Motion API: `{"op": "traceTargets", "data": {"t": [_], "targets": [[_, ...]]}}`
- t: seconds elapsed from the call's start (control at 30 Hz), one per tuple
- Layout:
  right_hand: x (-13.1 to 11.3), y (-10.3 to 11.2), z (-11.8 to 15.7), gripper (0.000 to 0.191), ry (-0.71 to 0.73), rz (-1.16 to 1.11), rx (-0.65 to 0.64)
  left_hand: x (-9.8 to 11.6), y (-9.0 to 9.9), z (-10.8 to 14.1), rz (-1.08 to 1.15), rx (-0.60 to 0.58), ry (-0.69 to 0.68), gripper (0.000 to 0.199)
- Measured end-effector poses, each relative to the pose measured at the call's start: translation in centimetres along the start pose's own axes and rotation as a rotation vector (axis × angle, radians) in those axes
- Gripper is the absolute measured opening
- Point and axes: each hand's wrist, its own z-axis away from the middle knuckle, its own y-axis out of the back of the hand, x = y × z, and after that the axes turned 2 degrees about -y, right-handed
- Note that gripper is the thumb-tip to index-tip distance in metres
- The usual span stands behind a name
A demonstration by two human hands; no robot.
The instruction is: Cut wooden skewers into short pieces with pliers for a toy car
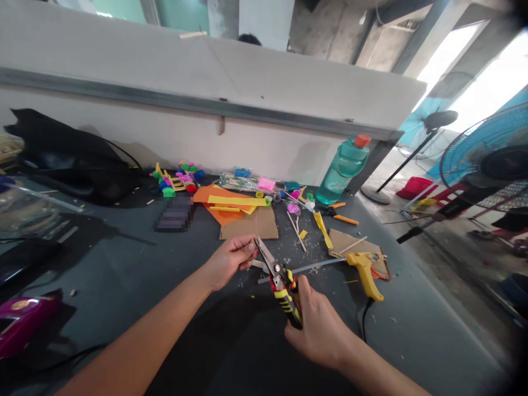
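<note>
My right hand (319,330) closes firmly around the yellow-and-black handles of the snips (280,283), which sit above the bench between both hands, steel blades slightly parted. My left hand (226,261) curls just beside the blade tips; whether it pinches a small piece is hard to make out. A thin grey rod (301,268) passes the blades and reaches a yellow glue gun (365,274). Scraps litter the dark bench (165,264). Beyond lie cardboard (247,225), an orange foam sheet (212,201) and a teal bottle (342,170). A pedestal fan (487,159) stands at right.
</note>
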Motion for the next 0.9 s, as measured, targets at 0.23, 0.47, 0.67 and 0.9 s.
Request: {"op": "traceTargets", "data": {"t": [0.23,0.47,0.67,0.9], "targets": [[-0.1,-0.4,-0.2,0.034,0.018,-0.07,0.029,0.0,0.0,-0.1,-0.006,0.013,0.015,0.032],[-0.5,0.1,-0.6,0.034,-0.017,-0.096,0.067,0.7,0.9,-0.2,-0.302,0.091,-0.028,0.032],[1.4,0.8,-1.6,0.035,-0.094,-0.218,0.121,3.1,2.4,0.5,-1.084,0.155,-0.145,0.014],[2.9,0.4,-2.4,0.045,-0.12,-0.38,0.191,1.7,4.0,0.3,-1.354,-0.099,0.017,0.028]]}}
